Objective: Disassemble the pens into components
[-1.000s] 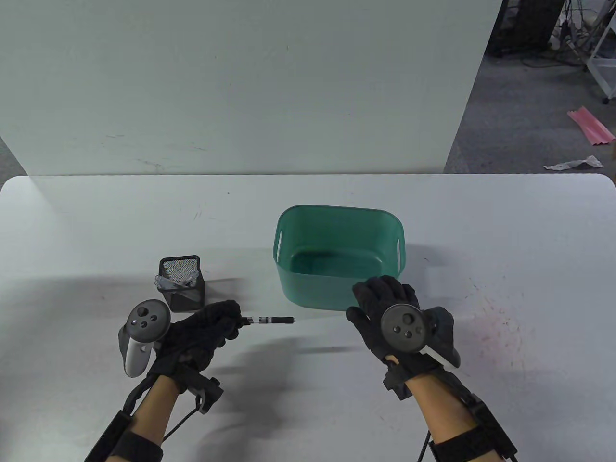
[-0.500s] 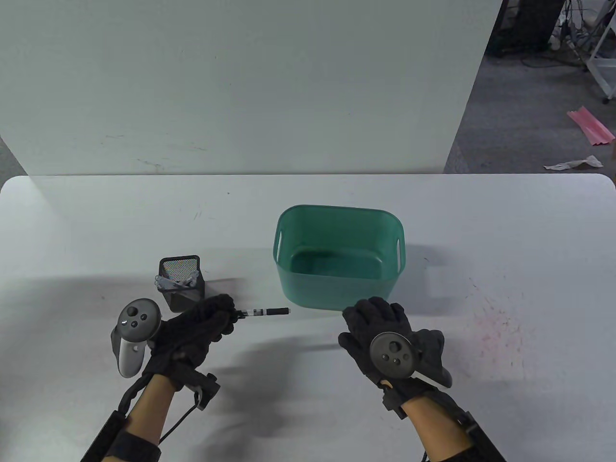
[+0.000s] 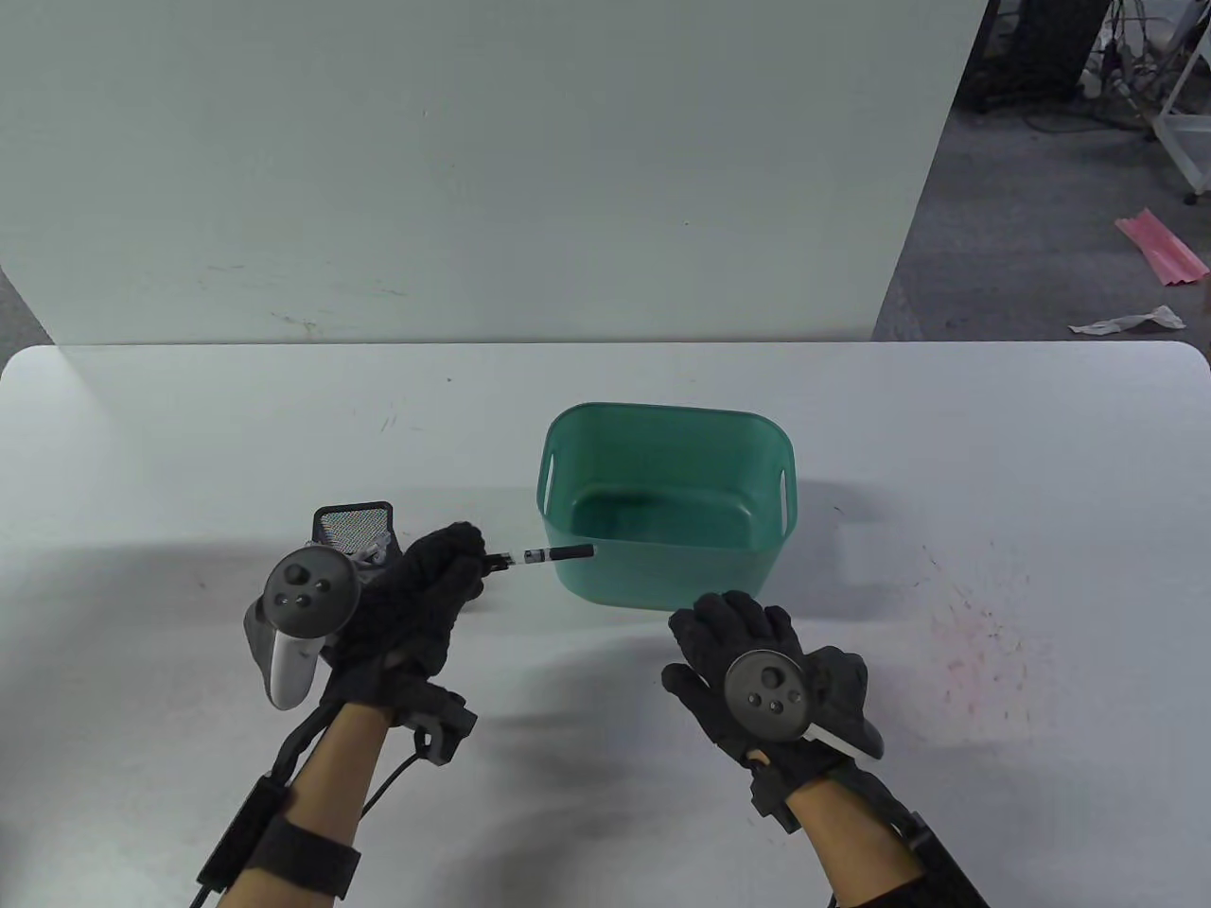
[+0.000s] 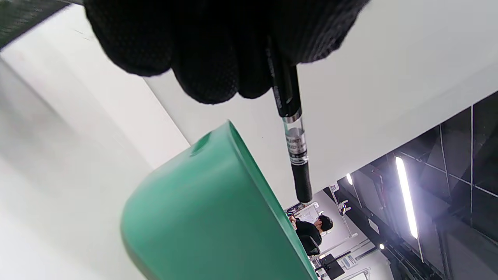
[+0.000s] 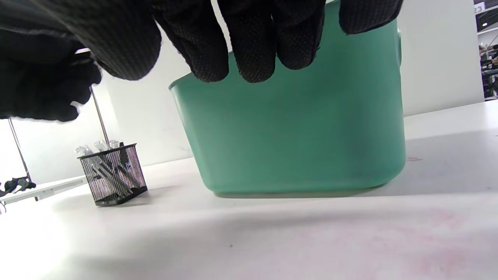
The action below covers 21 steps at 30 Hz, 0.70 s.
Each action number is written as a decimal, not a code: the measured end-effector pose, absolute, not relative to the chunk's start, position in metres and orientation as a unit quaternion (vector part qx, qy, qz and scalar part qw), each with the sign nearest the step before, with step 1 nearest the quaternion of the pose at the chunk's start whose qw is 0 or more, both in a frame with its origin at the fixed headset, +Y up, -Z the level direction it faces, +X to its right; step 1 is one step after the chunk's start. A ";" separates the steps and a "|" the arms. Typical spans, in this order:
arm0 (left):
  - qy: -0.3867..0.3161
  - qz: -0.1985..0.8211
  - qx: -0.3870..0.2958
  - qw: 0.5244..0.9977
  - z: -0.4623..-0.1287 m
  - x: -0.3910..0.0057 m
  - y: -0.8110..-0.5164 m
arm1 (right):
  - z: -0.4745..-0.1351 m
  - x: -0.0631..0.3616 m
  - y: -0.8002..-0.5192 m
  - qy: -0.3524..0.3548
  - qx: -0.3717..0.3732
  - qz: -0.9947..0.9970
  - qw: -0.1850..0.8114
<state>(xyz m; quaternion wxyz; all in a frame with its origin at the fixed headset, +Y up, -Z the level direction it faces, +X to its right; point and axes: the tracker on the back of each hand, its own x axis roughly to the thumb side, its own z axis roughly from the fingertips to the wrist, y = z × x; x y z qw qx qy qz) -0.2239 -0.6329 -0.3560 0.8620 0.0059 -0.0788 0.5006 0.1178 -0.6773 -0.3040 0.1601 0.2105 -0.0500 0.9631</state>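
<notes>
The left hand (image 3: pixel 416 605) pinches one end of the pen (image 3: pixel 544 555) near the bin (image 3: pixel 568 445), the right hand (image 3: pixel 747 662) is loose and holds nothing, so the pen could slip and drop.

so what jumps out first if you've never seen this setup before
The green tub at the table's middle draws the eye first. Next, the left hand gripping a black pen, its tip pointing toward the tub. The right hand hangs open nearby, and a mesh pen cup stands left.

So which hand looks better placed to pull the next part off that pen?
Probably the right hand. It is open and holds nothing, near the green bin, while the left hand already grips the pen, whose free end points toward the right.
</notes>
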 end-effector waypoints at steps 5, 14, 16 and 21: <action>-0.073 0.473 0.002 0.878 -0.382 -0.198 -0.609 | -0.303 0.118 -0.679 -0.042 0.212 0.963 0.163; -0.074 0.448 -0.026 0.891 -0.420 -0.154 -0.588 | -0.307 0.119 -0.684 -0.023 0.206 0.963 0.170; -0.067 0.426 -0.018 0.902 -0.424 -0.145 -0.586 | -0.307 0.119 -0.684 -0.022 0.207 0.963 0.171; -0.065 0.378 -0.002 0.924 -0.435 -0.125 -0.584 | -0.308 0.119 -0.686 -0.012 0.204 0.963 0.176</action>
